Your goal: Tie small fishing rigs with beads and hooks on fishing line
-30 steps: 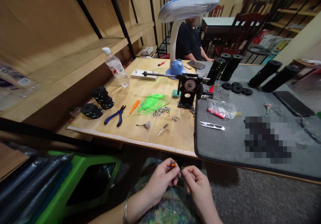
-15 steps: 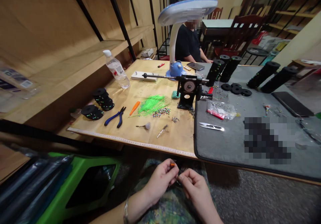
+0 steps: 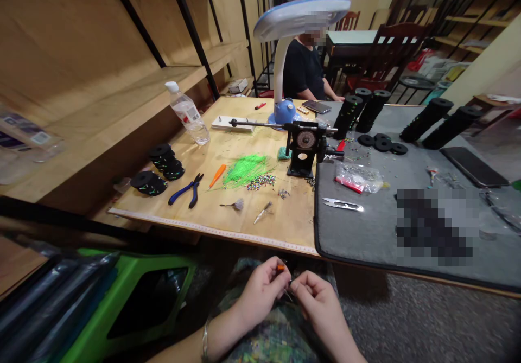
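Note:
Low over my lap, in front of the table edge, both hands are held close together. My left hand (image 3: 264,290) is closed, with a small orange piece (image 3: 280,268) showing between thumb and fingers; its kind is too small to tell. Beside it, my right hand (image 3: 315,298) pinches thumb against forefinger. A fine thread-like strand (image 3: 288,296) shows between the hands, but what the right fingertips grip is hidden. On the table beyond lie green strands (image 3: 246,170), tiny coloured beads (image 3: 260,182), an orange-handled tool (image 3: 217,175) and blue-handled pliers (image 3: 186,190).
A black hand-crank winder (image 3: 302,159) stands before a blue-and-white lamp (image 3: 280,75). Thread snips (image 3: 342,204) lie on the grey mat (image 3: 354,238). Black foam spools (image 3: 372,110) stand at the back right. A water bottle (image 3: 188,114) leans left. Another person (image 3: 303,70) sits behind.
My hands stay almost in place, fingers still pinched. The thin strand below the fingertips shows more clearly now. The view has shifted very slightly.

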`<state>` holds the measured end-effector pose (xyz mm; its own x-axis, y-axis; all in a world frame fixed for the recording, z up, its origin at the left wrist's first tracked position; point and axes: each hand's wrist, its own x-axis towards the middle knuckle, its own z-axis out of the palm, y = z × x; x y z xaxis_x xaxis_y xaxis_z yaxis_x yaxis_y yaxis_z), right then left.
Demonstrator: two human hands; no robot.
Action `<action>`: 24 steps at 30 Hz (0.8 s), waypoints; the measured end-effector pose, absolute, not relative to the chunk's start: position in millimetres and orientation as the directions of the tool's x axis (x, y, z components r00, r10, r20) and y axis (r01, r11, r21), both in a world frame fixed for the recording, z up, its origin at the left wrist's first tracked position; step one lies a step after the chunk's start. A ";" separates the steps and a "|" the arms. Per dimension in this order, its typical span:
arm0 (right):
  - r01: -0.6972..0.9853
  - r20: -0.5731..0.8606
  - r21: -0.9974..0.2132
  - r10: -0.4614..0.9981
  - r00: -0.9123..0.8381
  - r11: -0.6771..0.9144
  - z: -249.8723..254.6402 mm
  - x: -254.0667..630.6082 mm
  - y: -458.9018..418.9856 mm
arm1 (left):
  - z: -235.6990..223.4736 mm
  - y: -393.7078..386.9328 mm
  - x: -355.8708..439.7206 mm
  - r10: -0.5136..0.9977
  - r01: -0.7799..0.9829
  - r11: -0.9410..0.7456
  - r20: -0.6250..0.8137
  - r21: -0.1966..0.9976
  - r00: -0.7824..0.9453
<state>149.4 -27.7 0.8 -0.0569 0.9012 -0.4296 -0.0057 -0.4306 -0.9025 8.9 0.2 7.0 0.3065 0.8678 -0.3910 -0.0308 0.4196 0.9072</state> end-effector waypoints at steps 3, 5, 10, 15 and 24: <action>-0.002 -0.441 -0.897 0.896 -0.057 -0.441 -1.1 149.4 -26.9 | 7.6 0.3 9.3 0.825 -0.080 0.513 -0.465 0.855 0.321; -0.007 -0.444 -0.895 0.894 -0.052 -0.445 0.1 149.8 -27.3 | 8.0 0.9 9.9 0.807 -0.099 0.546 -0.490 0.832 0.329; -0.006 -0.449 -0.893 0.891 -0.061 -0.451 2.7 149.7 -27.8 | 10.0 2.3 11.4 0.814 -0.098 0.534 -0.478 0.840 0.330; -0.033 -0.453 -0.890 0.890 -0.056 -0.455 1.1 149.6 -25.0 | 9.0 1.0 10.3 0.841 -0.058 0.479 -0.439 0.876 0.316; -0.056 -0.432 -0.898 0.899 -0.071 -0.436 -1.6 151.9 -24.8 | 10.4 1.0 7.2 0.885 0.086 0.344 -0.354 0.935 0.303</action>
